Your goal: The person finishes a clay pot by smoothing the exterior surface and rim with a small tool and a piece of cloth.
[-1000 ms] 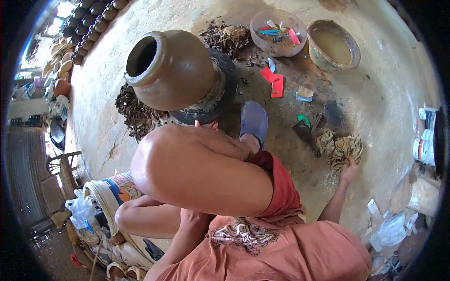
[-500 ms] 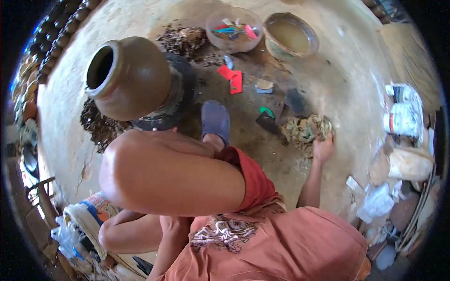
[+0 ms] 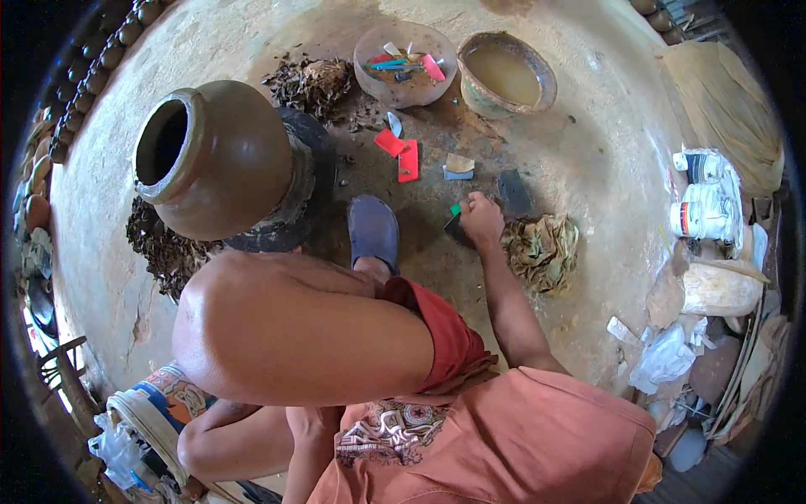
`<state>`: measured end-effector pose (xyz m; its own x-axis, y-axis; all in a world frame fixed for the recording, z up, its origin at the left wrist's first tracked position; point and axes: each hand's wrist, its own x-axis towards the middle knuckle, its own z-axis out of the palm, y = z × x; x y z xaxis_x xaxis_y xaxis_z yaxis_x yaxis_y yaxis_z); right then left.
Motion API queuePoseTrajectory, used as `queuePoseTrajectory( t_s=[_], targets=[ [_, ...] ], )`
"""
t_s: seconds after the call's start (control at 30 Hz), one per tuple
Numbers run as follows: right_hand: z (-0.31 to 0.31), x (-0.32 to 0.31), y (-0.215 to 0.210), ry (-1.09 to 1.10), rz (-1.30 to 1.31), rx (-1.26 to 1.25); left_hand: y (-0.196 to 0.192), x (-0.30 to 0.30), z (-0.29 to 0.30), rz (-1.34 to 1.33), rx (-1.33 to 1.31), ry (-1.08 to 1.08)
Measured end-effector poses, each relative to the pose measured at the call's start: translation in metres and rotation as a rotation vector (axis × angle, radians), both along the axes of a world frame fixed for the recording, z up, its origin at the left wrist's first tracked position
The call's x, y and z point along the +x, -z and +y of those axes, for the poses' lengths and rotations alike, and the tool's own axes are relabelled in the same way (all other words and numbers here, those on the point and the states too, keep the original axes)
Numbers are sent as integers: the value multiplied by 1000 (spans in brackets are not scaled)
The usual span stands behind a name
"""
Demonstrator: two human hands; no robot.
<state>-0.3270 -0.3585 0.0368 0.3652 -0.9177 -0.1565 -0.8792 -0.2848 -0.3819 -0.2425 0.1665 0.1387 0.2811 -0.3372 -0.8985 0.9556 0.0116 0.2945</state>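
My right hand (image 3: 482,220) is closed round a dark flat piece with a green part (image 3: 456,209) on the floor; the fingers cover much of it. Beside that hand lies a crumpled olive-brown cloth (image 3: 544,254). A black flat piece (image 3: 514,193) rests just beyond. At the left a large brown clay pot (image 3: 239,160) lies tilted, its mouth facing left, against a dark round base (image 3: 315,164). Only a bit of my left hand (image 3: 296,249) peeks out by the base; my bent leg hides the rest, and its fingers cannot be made out.
Red pieces (image 3: 408,161) and small tan and grey pieces (image 3: 459,165) lie mid-floor. Farther off stand a clear bowl of tools (image 3: 405,94) and a basin of murky water (image 3: 508,105). Dark scraps (image 3: 159,252) surround the pot. White containers (image 3: 709,210) line the right side.
My right hand has left the crumpled cloth, moved left and taken hold of the dark piece with the green part. The whole view has shifted slightly.
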Motion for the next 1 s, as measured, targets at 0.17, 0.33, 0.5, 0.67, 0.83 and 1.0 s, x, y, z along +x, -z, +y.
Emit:
queuePoseTrajectory(
  t_s=[0.17,0.33,0.5,0.67,0.83,1.0],
  targets=[
    [-21,49,7,139,20,-67,11,1,-4,2,-39,-72],
    [-34,75,19,262,-31,-109,47,48,-52,-57,-118,-233],
    [-83,22,62,232,-272,-140,110,126,-137,-107,-218,-430],
    [-53,26,38,170,-428,241,127,190,-147,-200,-179,-600],
    [-52,-6,1,-34,-283,-103,135,194,-179,-172,-142,-625],
    [-46,8,-23,8,-390,257,192,206,-139,-137,-405,-562]
  ],
)
